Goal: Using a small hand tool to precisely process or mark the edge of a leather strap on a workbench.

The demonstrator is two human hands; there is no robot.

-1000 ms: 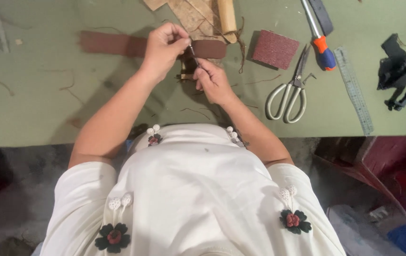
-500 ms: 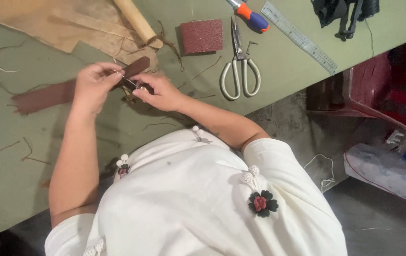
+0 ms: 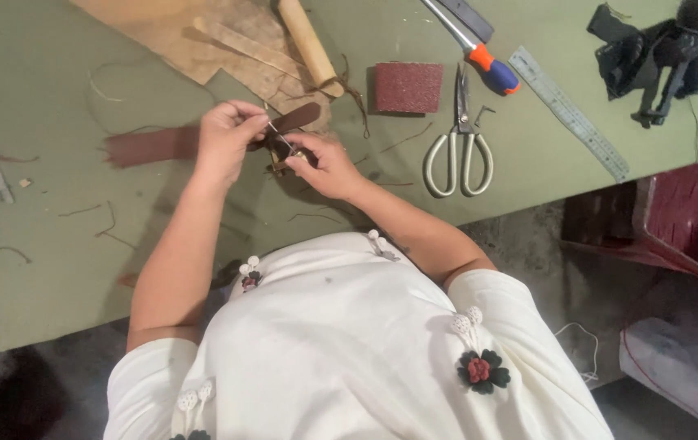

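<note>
My left hand pinches a thin metal needle above the green table. My right hand grips a small dark brown leather piece, and the needle's tip meets that piece. Both hands are close together over a long brown leather strip that lies flat on the table and runs under them. The part of the small piece inside my right fingers is hidden.
Scissors with pale handles lie right of my hands. Behind them are a red sanding block, a wooden handle, tan leather sheets, an orange-and-blue tool, a metal ruler and a black object. Thread scraps litter the table.
The view has shifted and tilted, so the table objects sit differently in frame. My hands stay together on the small leather piece, with the needle still in my left fingers.
</note>
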